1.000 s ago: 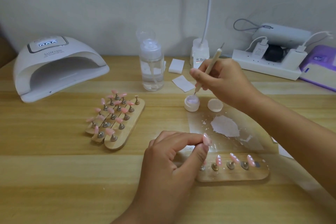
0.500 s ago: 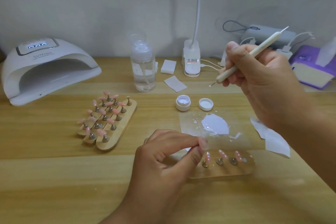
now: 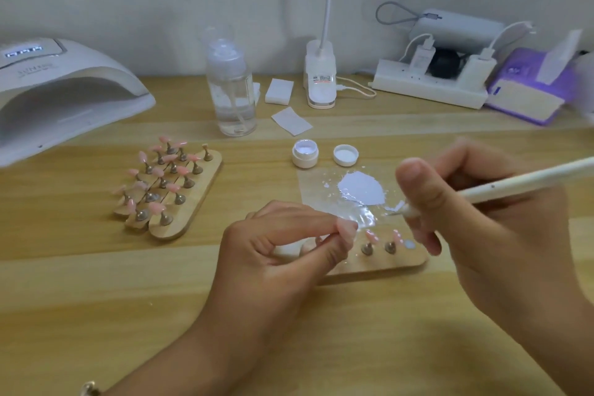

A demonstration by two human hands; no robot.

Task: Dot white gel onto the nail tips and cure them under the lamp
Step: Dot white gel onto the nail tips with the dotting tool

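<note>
My left hand pinches a pink nail tip between thumb and forefinger, above a small wooden holder that carries two more pink tips on metal stands. My right hand grips a white dotting pen, its fine point just right of the pinched tip. The open white gel jar and its lid stand behind a clear palette sheet smeared with white gel. The white curing lamp sits far left.
A larger wooden holder with several pink tips stands left of centre. At the back are a clear pump bottle, white wipes, a desk-lamp base, a power strip with plugs, and a purple box.
My right hand left the gel jar, rose, then came down and toward me; the pen's point now sits beside the pinched tip. My left hand stayed at the holder.
</note>
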